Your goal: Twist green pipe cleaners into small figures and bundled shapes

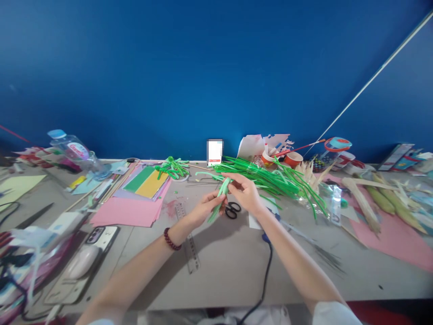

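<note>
Above the middle of the table, my left hand (203,208) is closed around a small bundle of pale green pipe cleaners (214,213), whose lower ends point down and left. My right hand (244,192) pinches the same bundle near its upper end, and one stem bends away to the left. Just beneath the hands lie black-handled scissors (232,212), partly hidden by my fingers. Behind my right hand a large pile of bright green pipe cleaners (280,178) spreads across the table.
A clear ruler (191,253) lies below my left wrist. Pink paper (125,213) and coloured sheets (147,182) sit left, near curled green pipe cleaners (172,168). A phone (64,284), a bottle (72,146), corn (380,198) and a dark cable (267,275) surround the work area.
</note>
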Action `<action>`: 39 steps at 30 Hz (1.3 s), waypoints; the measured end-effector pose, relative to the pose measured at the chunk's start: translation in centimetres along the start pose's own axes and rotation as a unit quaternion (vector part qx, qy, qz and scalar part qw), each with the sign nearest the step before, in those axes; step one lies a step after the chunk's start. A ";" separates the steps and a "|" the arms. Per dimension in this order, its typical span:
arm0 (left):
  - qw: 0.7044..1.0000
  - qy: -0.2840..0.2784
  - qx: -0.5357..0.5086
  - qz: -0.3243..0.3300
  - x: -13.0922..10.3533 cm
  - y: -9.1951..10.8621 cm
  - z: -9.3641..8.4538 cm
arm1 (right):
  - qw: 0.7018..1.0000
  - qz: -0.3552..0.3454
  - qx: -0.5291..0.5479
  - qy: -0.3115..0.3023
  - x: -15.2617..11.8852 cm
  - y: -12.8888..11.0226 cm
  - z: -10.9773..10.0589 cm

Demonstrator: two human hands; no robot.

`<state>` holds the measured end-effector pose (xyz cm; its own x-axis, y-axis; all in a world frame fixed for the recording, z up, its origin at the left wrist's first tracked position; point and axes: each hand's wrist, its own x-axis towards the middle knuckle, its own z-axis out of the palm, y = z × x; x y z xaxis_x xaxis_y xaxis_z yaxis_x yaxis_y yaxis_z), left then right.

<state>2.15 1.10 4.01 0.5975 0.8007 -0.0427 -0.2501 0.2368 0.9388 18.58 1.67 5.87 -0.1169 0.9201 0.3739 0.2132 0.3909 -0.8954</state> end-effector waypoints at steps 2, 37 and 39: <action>1.000 0.003 0.020 0.001 0.0 0.0 0.0 | 1.000 -0.002 -0.013 0.021 -0.1 0.2 0.1; 0.983 0.061 0.151 0.085 0.1 -1.6 0.5 | 0.965 0.121 0.192 0.135 0.1 0.2 1.2; 0.984 0.064 0.143 0.080 0.1 -1.7 0.6 | 0.957 0.137 0.210 0.145 0.2 0.2 1.2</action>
<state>3.13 0.44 2.65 0.4621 0.8824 0.0887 -0.0976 -0.0488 0.9940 17.43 1.85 5.50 0.1743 0.9787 0.1083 -0.2186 0.1457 -0.9649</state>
